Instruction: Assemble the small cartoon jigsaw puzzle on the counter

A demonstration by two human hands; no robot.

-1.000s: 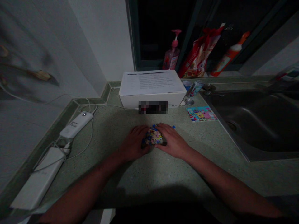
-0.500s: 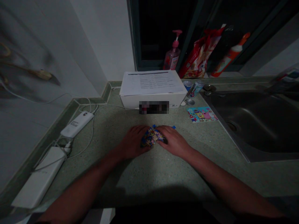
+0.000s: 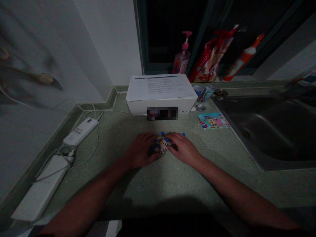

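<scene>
A small heap of jigsaw pieces (image 3: pixel 161 144), mostly blue, yellow and pinkish, lies on the counter between my two hands. My left hand (image 3: pixel 142 149) is curled round the heap's left side, thumb toward me. On the right side my right hand (image 3: pixel 184 148) is cupped against the pieces with bent fingers. Part of the heap is hidden under the fingers of both hands. One blue piece (image 3: pixel 163 133) lies at the far edge of the heap, and another blue piece (image 3: pixel 184 134) shows just beyond my right hand.
Behind the heap stands a white box (image 3: pixel 161 89) with a printed sheet on top. A colourful cartoon picture card (image 3: pixel 213 120) lies right, beside the sink (image 3: pixel 271 131). Cans (image 3: pixel 206 93) stand near the box. A power bank (image 3: pixel 81 131), cables and a white power strip (image 3: pixel 41 187) lie left.
The heap between my hands looks slightly lower and narrower, with some pieces shifted. Both hands keep nearly the same place, the right fingertips moved a little.
</scene>
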